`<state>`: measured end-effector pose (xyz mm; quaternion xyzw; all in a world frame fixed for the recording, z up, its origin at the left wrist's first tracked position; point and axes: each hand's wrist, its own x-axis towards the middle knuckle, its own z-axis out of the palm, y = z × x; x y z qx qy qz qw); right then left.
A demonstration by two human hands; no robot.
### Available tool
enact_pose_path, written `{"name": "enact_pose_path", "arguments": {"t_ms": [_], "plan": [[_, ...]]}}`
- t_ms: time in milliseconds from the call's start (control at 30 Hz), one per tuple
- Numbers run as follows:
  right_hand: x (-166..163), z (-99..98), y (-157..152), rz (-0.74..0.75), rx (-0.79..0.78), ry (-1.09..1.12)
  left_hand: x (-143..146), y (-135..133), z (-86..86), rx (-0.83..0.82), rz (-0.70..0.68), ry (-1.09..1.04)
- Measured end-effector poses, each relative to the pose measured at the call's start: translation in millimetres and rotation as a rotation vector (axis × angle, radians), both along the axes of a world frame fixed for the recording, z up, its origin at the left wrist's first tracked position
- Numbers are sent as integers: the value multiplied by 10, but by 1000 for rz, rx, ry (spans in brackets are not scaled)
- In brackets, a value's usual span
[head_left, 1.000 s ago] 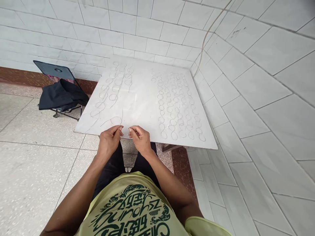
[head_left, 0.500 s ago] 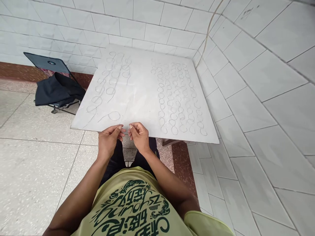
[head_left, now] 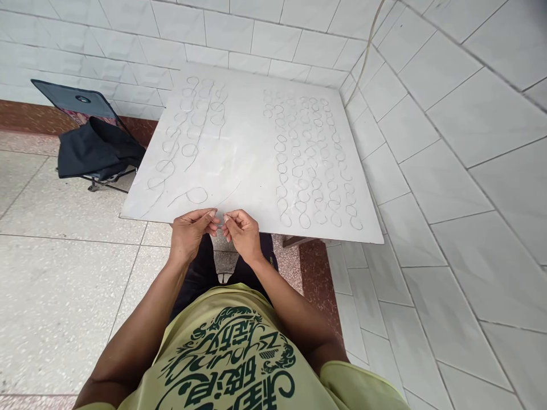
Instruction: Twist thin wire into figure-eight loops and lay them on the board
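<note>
My left hand (head_left: 193, 230) and my right hand (head_left: 242, 232) are close together over the near edge of a white board (head_left: 252, 154). Thumb and forefinger are pinched on each hand, with a small gap between the two pinches. A thin wire (head_left: 231, 192) rises from between the fingertips and slants up to the right; its lower part is hidden by the fingers. Just left of it lies a looped wire (head_left: 197, 195) with a tail. Wires bent into figure-eights (head_left: 282, 202) stand in columns on the board's right side. Single-loop wires (head_left: 189, 150) lie on the left side.
A folding chair (head_left: 77, 97) with a dark cloth (head_left: 96, 148) on it stands left of the board. Tiled walls (head_left: 256, 37) close in behind and on the right. A pale cable (head_left: 366, 51) runs down the corner.
The wire between my hands has swung from nearly upright to a slant toward the right. Both hands remain pinched near the board's edge. The camera view has shifted slightly.
</note>
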<state>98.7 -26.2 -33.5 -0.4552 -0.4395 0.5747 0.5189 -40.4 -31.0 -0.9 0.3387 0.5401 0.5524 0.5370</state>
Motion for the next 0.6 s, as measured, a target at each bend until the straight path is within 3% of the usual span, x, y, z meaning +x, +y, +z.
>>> {"name": "enact_pose_path", "arguments": {"t_ms": [600], "plan": [[-10,-12,-15,25,67,-104,53,29,16,-57,36,-92]]}}
